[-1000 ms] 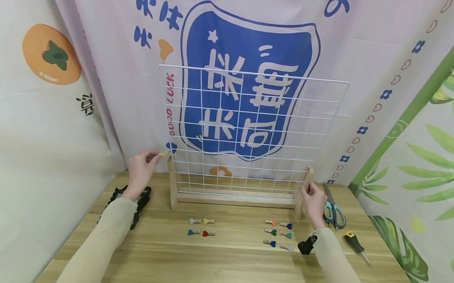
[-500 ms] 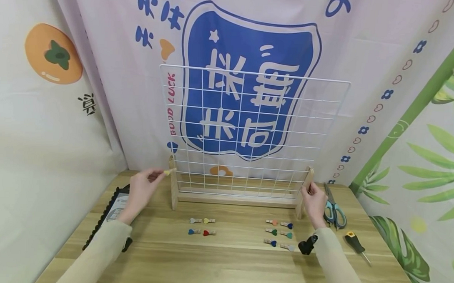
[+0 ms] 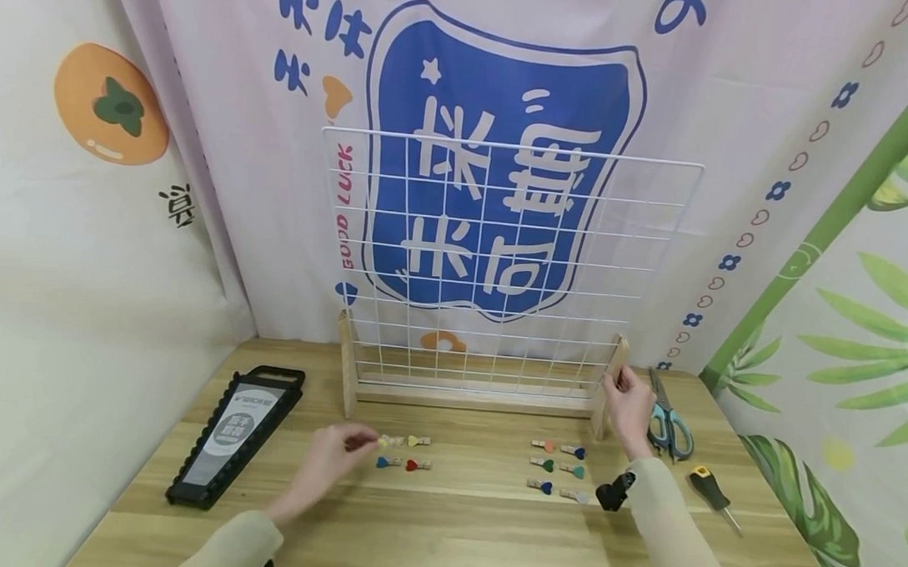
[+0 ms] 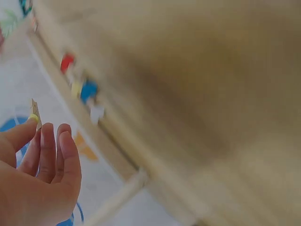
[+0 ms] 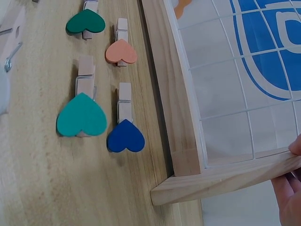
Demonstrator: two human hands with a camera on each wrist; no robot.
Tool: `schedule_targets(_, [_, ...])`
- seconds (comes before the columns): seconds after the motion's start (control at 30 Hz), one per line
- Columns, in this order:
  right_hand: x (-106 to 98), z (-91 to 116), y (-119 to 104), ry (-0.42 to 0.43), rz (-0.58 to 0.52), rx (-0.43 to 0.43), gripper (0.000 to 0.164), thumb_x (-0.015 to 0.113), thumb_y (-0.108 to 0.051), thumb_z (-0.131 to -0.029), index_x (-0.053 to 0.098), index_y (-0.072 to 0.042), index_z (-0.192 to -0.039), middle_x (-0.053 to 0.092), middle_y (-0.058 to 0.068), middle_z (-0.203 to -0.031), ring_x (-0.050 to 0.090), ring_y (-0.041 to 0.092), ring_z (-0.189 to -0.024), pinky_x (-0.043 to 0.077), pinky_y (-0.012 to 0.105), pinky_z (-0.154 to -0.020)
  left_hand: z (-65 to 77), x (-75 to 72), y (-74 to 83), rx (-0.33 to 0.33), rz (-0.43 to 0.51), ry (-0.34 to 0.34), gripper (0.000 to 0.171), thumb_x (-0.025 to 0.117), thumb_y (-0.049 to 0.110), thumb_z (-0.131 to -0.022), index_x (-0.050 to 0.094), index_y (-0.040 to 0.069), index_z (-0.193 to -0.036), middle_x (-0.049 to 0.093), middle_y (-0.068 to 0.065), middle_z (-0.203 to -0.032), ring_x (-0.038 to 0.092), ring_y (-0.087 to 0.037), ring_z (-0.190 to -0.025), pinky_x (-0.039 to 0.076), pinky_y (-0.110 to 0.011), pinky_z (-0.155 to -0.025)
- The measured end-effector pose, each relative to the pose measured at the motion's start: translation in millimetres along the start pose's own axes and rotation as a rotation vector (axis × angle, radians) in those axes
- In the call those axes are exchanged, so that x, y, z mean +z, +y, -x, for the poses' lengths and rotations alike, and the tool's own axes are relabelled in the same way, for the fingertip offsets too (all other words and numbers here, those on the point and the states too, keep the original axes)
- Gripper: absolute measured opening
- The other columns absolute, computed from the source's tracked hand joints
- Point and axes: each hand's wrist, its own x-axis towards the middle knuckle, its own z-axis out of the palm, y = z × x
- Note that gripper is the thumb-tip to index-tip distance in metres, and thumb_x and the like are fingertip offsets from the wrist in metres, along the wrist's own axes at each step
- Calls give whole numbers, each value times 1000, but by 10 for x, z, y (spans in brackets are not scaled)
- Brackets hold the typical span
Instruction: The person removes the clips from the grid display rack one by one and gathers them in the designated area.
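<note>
My left hand (image 3: 329,463) is over the table at the left group of heart clothespins, its fingertips overlapping the white one in the head view. Between thumb and fingers it pinches a small wooden clothespin (image 4: 35,110) with a yellow heart. Near it lie yellow (image 3: 418,441), blue (image 3: 386,462) and red (image 3: 416,465) clothespins. My right hand (image 3: 630,411) grips the right upright (image 5: 235,178) of a wooden stand that carries a white wire grid (image 3: 504,146). Beside that upright lie several more clothespins, among them teal (image 5: 82,115), dark blue (image 5: 126,136) and peach (image 5: 121,52).
A black holder with a grey label (image 3: 234,430) lies on the left of the table. Blue-handled scissors (image 3: 670,431) and a screwdriver (image 3: 709,490) are at the right, past my right hand. Printed cloth (image 3: 291,228) hangs behind the grid.
From beside the stand's left upright, my left hand has come down and to the right with the yellow clothespin, uncovering the black holder. My right hand keeps its place.
</note>
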Motion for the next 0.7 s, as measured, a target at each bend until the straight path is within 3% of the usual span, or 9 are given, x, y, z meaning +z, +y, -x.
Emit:
schedule_targets(0.23, [3,-5,9,7,5,-10,18,61,-6,-94,60,1,-78,65,17,-72,40,2,-52,32,18,-46,170,288,39,95,-6,-136,6,77,9,-83,76,10,-89,76,-2,-84,63,0,-70,52,-15,-62])
schedule_targets(0.43, [9,-12,9,16,8,-19,19,62,-6,-93,59,1,-76,62,16,-69,39,2,-51,30,19,-45,214,438,91,173,-69,-126,6,81,8,-79,76,7,-84,74,-1,-78,58,2,-65,48,-14,-58])
schedule_targets(0.7, [-5,1,-11,18,6,-10,20,63,-6,-93,57,0,-74,58,12,-65,38,5,-51,28,19,-44,218,471,98,169,-125,-133,6,82,7,-78,77,7,-82,76,-4,-81,58,1,-65,48,-13,-57])
